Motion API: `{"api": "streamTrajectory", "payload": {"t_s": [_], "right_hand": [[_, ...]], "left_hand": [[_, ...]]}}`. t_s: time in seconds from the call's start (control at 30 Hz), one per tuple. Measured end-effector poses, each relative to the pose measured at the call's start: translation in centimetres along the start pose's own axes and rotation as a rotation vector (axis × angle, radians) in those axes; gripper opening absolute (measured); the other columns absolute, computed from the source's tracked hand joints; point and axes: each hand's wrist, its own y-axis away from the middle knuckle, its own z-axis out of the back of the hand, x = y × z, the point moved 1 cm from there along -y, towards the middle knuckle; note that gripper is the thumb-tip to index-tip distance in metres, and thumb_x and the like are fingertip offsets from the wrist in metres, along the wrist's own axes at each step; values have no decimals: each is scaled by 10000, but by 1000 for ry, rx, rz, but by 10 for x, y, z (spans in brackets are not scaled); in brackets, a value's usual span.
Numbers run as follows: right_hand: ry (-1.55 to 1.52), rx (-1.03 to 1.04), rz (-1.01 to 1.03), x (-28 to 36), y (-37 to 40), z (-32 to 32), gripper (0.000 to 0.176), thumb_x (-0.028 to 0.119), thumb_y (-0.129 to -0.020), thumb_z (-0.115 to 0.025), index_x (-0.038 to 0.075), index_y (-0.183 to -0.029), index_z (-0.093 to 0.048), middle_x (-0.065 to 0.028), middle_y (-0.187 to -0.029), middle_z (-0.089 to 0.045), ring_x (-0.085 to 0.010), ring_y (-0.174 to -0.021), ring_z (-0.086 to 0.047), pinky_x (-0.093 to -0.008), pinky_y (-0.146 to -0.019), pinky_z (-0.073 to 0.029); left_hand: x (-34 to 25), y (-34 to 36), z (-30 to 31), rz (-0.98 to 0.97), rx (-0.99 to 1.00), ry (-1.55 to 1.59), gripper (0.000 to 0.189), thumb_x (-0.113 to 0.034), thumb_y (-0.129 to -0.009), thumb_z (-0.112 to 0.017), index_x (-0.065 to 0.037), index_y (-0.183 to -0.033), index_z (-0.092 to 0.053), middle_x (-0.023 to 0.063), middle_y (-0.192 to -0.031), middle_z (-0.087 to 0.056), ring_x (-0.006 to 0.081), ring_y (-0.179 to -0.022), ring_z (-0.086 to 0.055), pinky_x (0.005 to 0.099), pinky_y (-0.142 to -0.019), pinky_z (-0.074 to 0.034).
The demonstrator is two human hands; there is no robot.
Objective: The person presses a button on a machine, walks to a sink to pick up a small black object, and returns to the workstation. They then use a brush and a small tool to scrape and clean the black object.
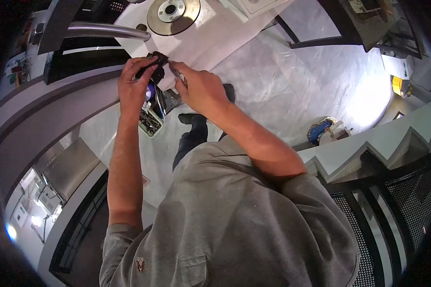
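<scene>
My left hand (134, 83) is closed around a small dark part (159, 59), black and irregular in shape; its kind is not clear. Close beside it, my right hand (203, 91) pinches a thin metallic tool (177, 74) whose tip points at the dark part. Most of that tool is hidden by my fingers. Both hands are over the near edge of a white surface (215, 31). On that surface, beyond my hands, lies a round metal disc (187, 23) with a bolted hub and a dark centre hole.
A polished metal tube (105, 30) runs in from the left, ending near my left hand. Below the hands is a tray (152, 134) of small dark parts. A blue-and-white bundle (321, 131) lies on the tiled floor at right, near the zigzag stair edge (368, 155).
</scene>
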Motion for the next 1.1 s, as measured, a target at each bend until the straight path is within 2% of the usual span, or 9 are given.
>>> {"api": "streamTrajectory", "payload": {"t_s": [0.1, 0.23, 0.3, 0.63, 0.8, 0.9, 1.03, 1.1], "right_hand": [[35, 47, -23, 3, -2, 7, 371, 215, -876, -593, 176, -1244, -575, -180, -756, -672, -389, -732, -659, -496, -674, -522], [38, 0, 42, 3, -5, 8, 364, 211, -867, -596, 172, -1228, -596, -183, -806, -681, -386, -768, -660, -492, -693, -523], [74, 77, 41, 0, -9, 14, 355, 214, -856, -598, 179, -1209, -616, -180, -855, -688, -377, -801, -663, -485, -714, -525], [109, 44, 100, -3, -14, 18, 365, 206, -841, -588, 166, -1202, -626, -181, -835, -687, -369, -789, -666, -478, -711, -527], [53, 35, 16, 1, -4, 6, 377, 195, -857, -578, 152, -1231, -579, -191, -804, -681, -391, -759, -659, -498, -688, -519], [4, 52, -31, 7, -1, 5, 405, 199, -879, -572, 142, -1277, -528, -200, -771, -670, -402, -737, -653, -510, -675, -513], [-9, 47, -57, 2, 3, -10, 439, 208, -898, -563, 146, -1324, -477, -208, -739, -657, -417, -717, -646, -523, -664, -506], [-130, 13, -37, 2, 4, -14, 433, 204, -905, -563, 149, -1325, -476, -208, -723, -650, -427, -710, -641, -532, -663, -498]], "left_hand": [[1, 2, 1, -50, 22, -19, 225, -65, -826, -689, -64, -1048, -725, 69, -1102, -660, 208, -1063, -611, 325, -959, -452], [5, 1, 2, -50, 24, -28, 216, -40, -834, -658, -55, -1042, -715, 83, -1150, -659, 212, -1114, -603, 326, -982, -440], [5, 1, 2, -55, 30, -16, 215, -33, -833, -654, -54, -1038, -714, 87, -1157, -659, 212, -1124, -600, 328, -987, -437], [7, 1, 1, -57, 24, -7, 225, -26, -839, -646, -56, -1053, -707, 90, -1162, -658, 216, -1126, -596, 328, -996, -428], [8, 1, 2, -62, 30, -2, 221, -42, -840, -657, -58, -1055, -707, 93, -1169, -655, 206, -1128, -593, 323, -1000, -424], [4, 1, 1, -33, 26, -41, 218, -53, -836, -671, -56, -1051, -707, 93, -1143, -658, 199, -1117, -594, 319, -988, -429], [-4, 4, -7, 23, -36, -26, 210, -90, -823, -716, -50, -1029, -710, 80, -1081, -659, 173, -999, -617, 306, -936, -449], [-4, 7, -9, 70, -57, -18, 213, -104, -817, -734, -44, -1021, -711, 73, -1054, -661, 162, -958, -619, 300, -916, -454]]}}
